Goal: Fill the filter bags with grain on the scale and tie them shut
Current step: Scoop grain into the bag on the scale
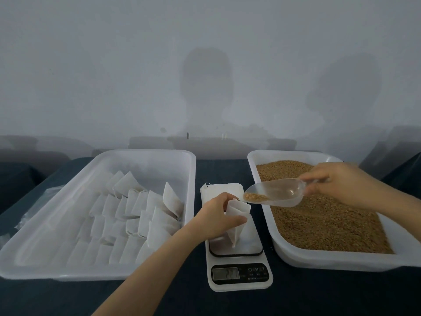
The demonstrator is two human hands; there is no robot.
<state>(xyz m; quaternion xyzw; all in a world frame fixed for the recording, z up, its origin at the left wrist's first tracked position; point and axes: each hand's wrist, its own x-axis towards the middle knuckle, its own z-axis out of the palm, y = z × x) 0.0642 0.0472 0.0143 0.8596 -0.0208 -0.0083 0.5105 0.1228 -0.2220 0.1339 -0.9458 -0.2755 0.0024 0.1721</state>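
While the left hand (pixel 216 215) pinches the mouth of a filter bag (pixel 240 209) with curled fingers (pixel 222 199), standing it on the scale (pixel 241 286), the right hand (pixel 337 183) grips the handle of a clear scoop (pixel 280 192). The scoop is tilted so its grain (pixel 255 197) sits at the lip beside the bag's mouth. Thin and limp, the bag would likely fold unless held at its rim; loose grain spills easily past so narrow an opening. Room is tight: the scale stands on the desk (pixel 319 293) between the bag tray (pixel 91 275) and the grain tray (pixel 319 261), rims close either side. Its display seems too blurred to read.
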